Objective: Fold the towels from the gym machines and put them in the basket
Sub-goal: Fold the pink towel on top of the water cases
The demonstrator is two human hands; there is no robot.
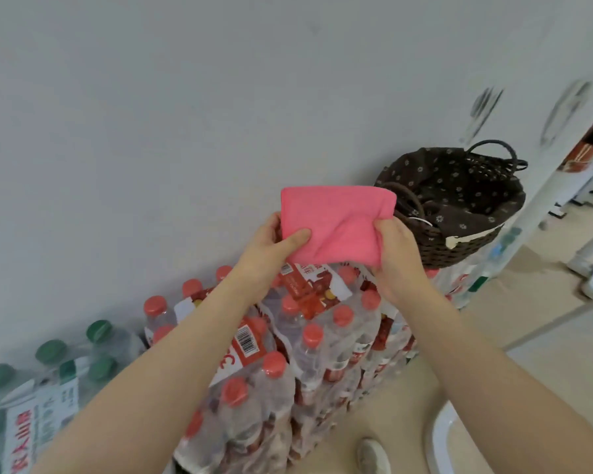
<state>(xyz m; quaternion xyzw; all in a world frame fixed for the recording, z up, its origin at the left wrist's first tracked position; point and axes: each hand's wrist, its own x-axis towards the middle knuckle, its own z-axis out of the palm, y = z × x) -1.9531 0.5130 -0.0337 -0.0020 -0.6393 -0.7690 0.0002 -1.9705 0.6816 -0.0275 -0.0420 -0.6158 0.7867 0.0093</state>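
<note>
Both hands pinch a folded pink towel (336, 224), left hand (271, 249) and right hand (396, 253) at its lower corners. A dark basket (459, 244) sits just beyond it, on packs of bottles (308, 340).

Basket (466, 234) mouth is wide open up top, only its handles (497, 148) arch over the rim. Bottle packs (288, 336) crowd underneath; wall (185, 114) right behind.

Left arm: bare forearm reaching forward and up from the lower left.
Left hand (271, 244): thumb on the near face of the pink towel (336, 220), fingers behind its left edge, pinching it.
Right arm: bare forearm reaching in from the lower right.
Right hand (396, 254): fingers curled round the towel's lower right corner.
</note>
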